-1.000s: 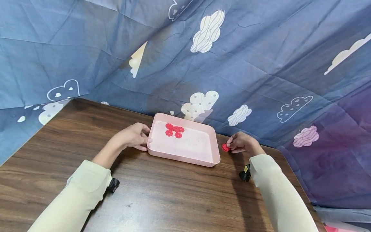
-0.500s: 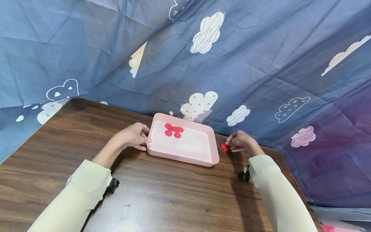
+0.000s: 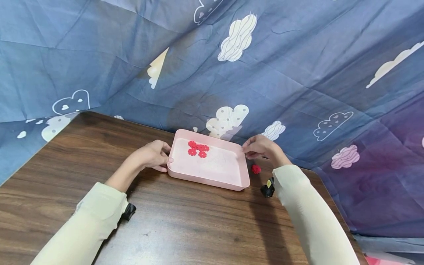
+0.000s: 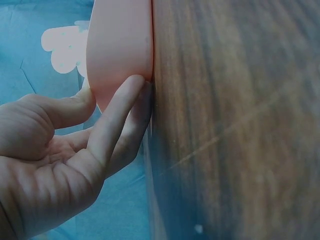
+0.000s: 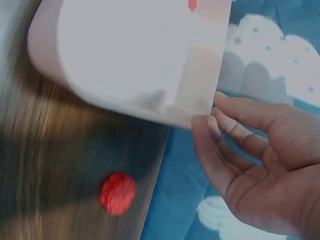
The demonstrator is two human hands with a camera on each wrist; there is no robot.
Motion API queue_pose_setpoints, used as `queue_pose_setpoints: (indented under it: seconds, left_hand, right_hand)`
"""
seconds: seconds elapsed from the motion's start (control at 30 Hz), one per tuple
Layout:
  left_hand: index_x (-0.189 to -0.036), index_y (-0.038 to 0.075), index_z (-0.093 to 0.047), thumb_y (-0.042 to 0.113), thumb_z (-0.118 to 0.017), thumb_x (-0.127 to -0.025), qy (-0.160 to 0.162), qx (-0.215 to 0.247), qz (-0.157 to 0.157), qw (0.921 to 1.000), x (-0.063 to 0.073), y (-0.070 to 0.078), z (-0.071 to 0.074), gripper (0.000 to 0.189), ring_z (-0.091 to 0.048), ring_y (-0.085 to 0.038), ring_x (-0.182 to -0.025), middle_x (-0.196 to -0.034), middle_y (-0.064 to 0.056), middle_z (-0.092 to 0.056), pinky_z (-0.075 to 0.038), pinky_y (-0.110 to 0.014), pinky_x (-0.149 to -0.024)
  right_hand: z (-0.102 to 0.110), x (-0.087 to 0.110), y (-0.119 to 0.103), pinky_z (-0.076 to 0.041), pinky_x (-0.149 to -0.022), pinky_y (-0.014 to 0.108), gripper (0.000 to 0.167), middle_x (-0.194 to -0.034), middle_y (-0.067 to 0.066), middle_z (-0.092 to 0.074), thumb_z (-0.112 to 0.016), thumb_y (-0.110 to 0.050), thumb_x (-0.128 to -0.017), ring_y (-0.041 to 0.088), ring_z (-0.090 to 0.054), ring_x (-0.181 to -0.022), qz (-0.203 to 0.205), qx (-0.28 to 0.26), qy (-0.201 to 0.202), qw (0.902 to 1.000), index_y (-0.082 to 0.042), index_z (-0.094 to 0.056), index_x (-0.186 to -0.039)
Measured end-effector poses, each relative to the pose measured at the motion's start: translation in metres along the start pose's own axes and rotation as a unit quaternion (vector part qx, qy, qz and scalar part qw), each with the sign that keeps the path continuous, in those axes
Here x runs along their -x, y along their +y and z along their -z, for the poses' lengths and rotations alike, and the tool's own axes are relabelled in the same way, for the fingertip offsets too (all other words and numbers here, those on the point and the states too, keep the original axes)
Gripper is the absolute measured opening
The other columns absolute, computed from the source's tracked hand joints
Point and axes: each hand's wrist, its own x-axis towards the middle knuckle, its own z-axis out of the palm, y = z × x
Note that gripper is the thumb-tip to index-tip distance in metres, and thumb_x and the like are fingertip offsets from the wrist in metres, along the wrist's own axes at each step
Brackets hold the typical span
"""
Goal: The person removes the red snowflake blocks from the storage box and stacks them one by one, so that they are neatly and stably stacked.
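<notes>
A shallow pink tray (image 3: 212,179) sits near the back of the table. In it, toward the back left, lies a group of several red flower-shaped plastic pieces (image 3: 198,148). My left hand (image 3: 153,155) grips the tray's left end, thumb over the rim and fingers low against the outer wall, as the left wrist view shows. At the back right corner, my right hand (image 3: 260,146) holds the rim between thumb and fingertips. Another red flower-shaped piece (image 3: 256,169), seen as a scalloped round in the right wrist view, lies on the table just right of the tray.
The brown wood-grain table (image 3: 185,221) stretches in front of the tray. A blue cloth with cloud prints (image 3: 185,73) hangs right behind the table's back edge. Something pink and white (image 3: 385,259) shows beyond the table at lower right.
My right hand has let go of the red piece on the table and moved left and back to the tray's corner. My left hand keeps its hold on the tray.
</notes>
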Motion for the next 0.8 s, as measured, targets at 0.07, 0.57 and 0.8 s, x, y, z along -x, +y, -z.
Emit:
queue_pose_setpoints:
  seconds: [0.07,0.57,0.8]
  left_hand:
    - [-0.149,-0.019,-0.039,-0.004,-0.059,-0.106,0.001,-0.002,0.002,1.0,0.0,0.0,0.0,0.05,-0.07,-0.02,-0.091,-0.115,-0.025,-0.063,-0.071,-0.032,-0.085]
    - [-0.15,-0.019,-0.038,-0.003,-0.059,-0.107,-0.002,-0.007,0.0,1.0,0.0,0.0,0.0,0.051,-0.07,-0.02,-0.093,-0.115,-0.025,-0.063,-0.071,-0.034,-0.088]
    - [-0.15,-0.019,-0.038,-0.002,-0.059,-0.107,-0.001,-0.01,0.0,1.0,0.0,0.0,0.0,0.052,-0.069,-0.02,-0.092,-0.114,-0.024,-0.062,-0.072,-0.033,-0.087]
  right_hand:
    - [-0.005,-0.001,-0.008,-0.071,-0.086,0.031,0.029,-0.087,0.006,-0.074,-0.068,-0.004,-0.103,0.01,-0.071,-0.078,0.003,-0.002,-0.011,0.9999,0.012,-0.064,-0.127]
    - [-0.062,-0.014,-0.046,-0.07,-0.078,0.024,0.01,-0.079,0.003,-0.067,-0.073,-0.001,-0.101,0.009,-0.066,-0.072,0.018,0.002,-0.091,0.9957,0.005,-0.066,-0.105]
    - [-0.082,-0.017,-0.067,-0.069,-0.076,0.021,0.022,-0.078,0.003,-0.068,-0.079,-0.006,-0.096,0.007,-0.069,-0.067,0.04,0.038,-0.058,0.9968,-0.005,-0.062,-0.082]
